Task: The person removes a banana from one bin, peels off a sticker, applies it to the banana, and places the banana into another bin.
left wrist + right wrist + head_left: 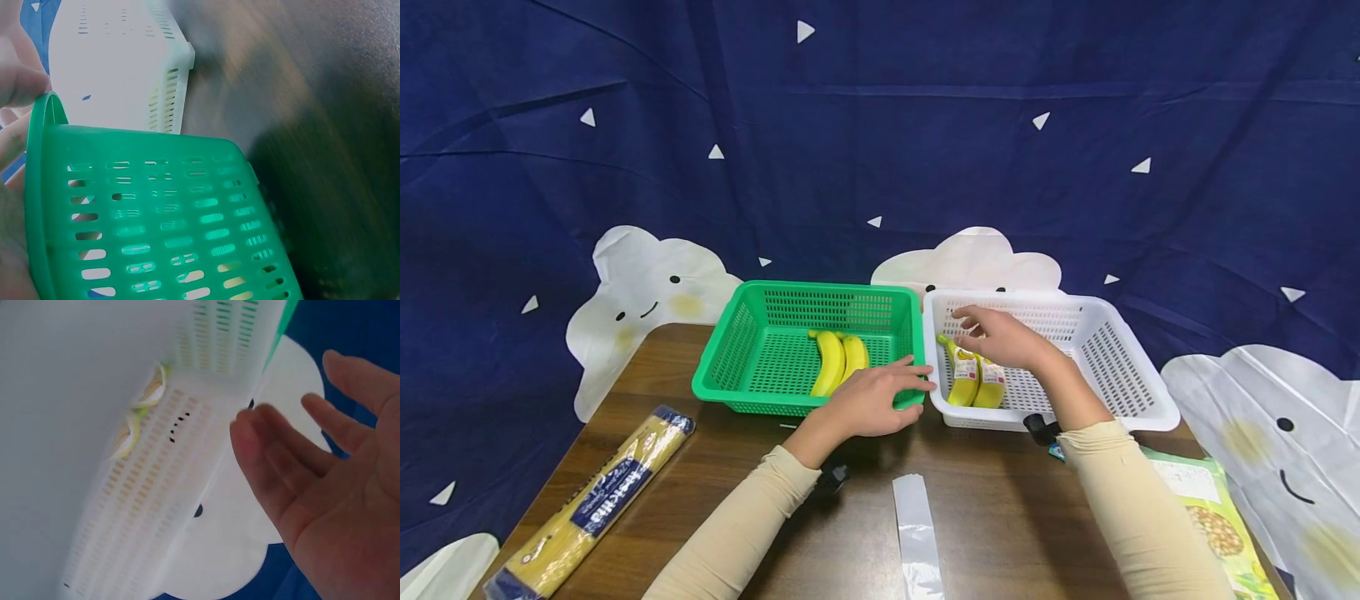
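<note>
My left hand (876,400) rests at the front right corner of a green plastic basket (752,407), fingers stretched across its rim. In the left wrist view, the thumb and fingers lie around that corner of the rim. Two yellow bananas (830,364) lie inside the green basket. Over the left part of a white plastic basket (1135,375), my right hand (1000,337) hovers with loosely bent fingers and holds nothing. Below it lie two bananas (964,385) with white labels. The right wrist view shows the open palm (337,531) apart from the basket.
A long pack of spaghetti (602,500) lies on the left of the wooden table (1000,517). A strip of pale tape (917,533) runs along the middle. At right, a green and yellow bag (1217,525) is partly behind the right arm. A blue curtain (925,150) hangs behind.
</note>
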